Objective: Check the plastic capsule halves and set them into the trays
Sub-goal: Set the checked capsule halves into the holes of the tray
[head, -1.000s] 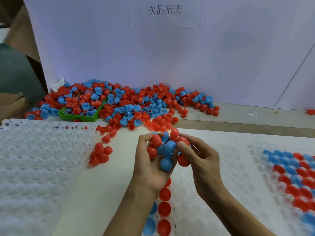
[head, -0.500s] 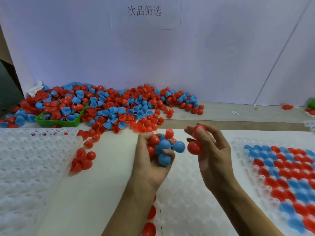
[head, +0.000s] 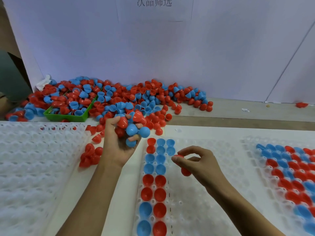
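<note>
Head | right hand (head: 199,162) pinches red half (head: 177,157) | middle tray (head: 213,193) mostly unfilled

The left hand (head: 117,147) is curled around a bunch of red and blue capsule halves (head: 132,128), near the middle of the picture. The right hand (head: 199,162) pinches one red half (head: 177,157) between thumb and finger, and another red half (head: 185,172) peeks out under its palm. It hangs over the middle white tray (head: 196,210), just beside the filled rows of halves (head: 154,176) at 6 o'clock. A big pile of halves (head: 136,97) lies at 10 o'clock, around a green bin (head: 68,116). A bare white tray (head: 34,167) sits at 8 o'clock. A fuller tray (head: 293,176) sits at 4 o'clock.
</note>
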